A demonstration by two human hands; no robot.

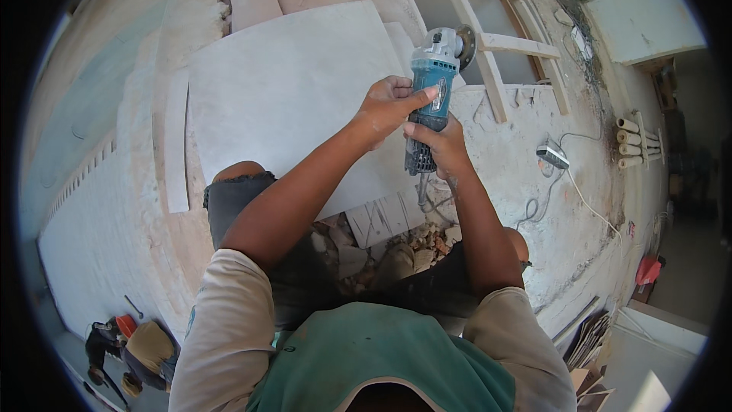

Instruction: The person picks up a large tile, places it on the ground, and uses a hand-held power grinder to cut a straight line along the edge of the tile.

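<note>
I hold a teal and black angle grinder (433, 88) in both hands, its grey metal head and dark disc (465, 47) at the far end, the disc facing right. My left hand (387, 111) is closed on the middle of the body, thumb along its side, the other fingers partly hidden. My right hand (442, 145) wraps the black rear end, thumb across it. A cord hangs from the tool's near end. Beyond my left arm lies a large pale flat sheet (282, 84), and the grinder is held over its right edge.
Broken rubble (351, 259) and a marked pale board piece (385, 217) lie between my legs. A wooden ladder-like frame (496, 42) is at the far right. To the right are a power strip (553, 156) with cables and several rolled tubes (631, 140). Another person (149, 347) bends down at lower left.
</note>
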